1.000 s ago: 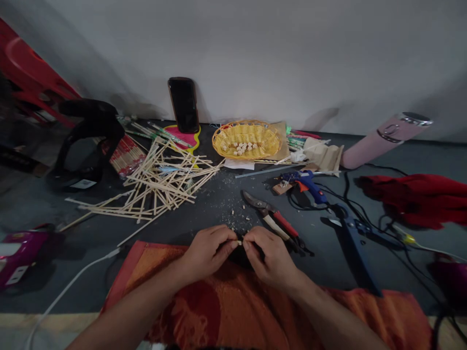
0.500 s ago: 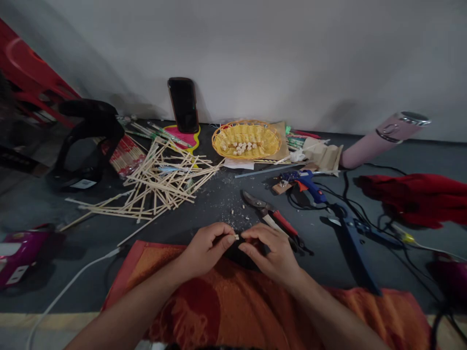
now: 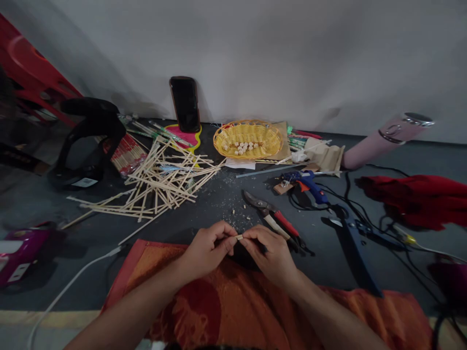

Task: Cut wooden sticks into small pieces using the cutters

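Between my two hands, just above the near side of the dark table, is a small pale piece of wood (image 3: 239, 237). My left hand (image 3: 211, 247) pinches its left end with thumb and fingertips. On the other end, the fingertips of my right hand (image 3: 268, 250) are closed too. A few short cut wood bits (image 3: 248, 218) and pale crumbs lie just beyond my fingers. Garden pruners (image 3: 272, 214) with red and white handles rest to the right of them. Farther back, a yellow wicker basket (image 3: 222, 141) holds a cluster of small wood pieces (image 3: 248, 147).
A pile of thin wooden sticks (image 3: 160, 182) spreads at the left. On the right are a blue glue gun (image 3: 310, 184), cables, a long blue tool (image 3: 357, 253), red cloth (image 3: 419, 199) and a pink flask (image 3: 383, 141). A phone (image 3: 185, 104) leans against the wall.
My right hand has come in to the left, and its fingertips now touch the small wood piece that my left hand alone was pinching.
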Demonstrator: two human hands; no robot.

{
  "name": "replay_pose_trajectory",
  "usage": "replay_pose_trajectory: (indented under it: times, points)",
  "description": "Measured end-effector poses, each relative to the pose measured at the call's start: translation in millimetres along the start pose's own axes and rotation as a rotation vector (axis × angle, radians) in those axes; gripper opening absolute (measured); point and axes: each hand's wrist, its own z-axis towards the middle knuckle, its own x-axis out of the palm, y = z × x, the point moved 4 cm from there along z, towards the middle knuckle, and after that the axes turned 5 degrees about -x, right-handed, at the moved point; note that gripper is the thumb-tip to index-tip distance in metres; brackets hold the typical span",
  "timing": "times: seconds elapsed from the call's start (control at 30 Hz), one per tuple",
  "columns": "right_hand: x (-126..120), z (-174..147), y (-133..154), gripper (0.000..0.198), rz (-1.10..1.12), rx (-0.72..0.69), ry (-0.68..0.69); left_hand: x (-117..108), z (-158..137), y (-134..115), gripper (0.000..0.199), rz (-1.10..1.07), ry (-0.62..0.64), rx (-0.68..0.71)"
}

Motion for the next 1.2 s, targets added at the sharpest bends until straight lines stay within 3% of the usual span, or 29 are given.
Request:
replay_pose_trajectory:
  times: [1.2]
  points:
    - [1.2, -1.4, -1.4, 0.009, -0.007, 0.041, 0.034, -1.2, -1.1, -1.0, 0.016, 0.308, -0.087, 0.1]
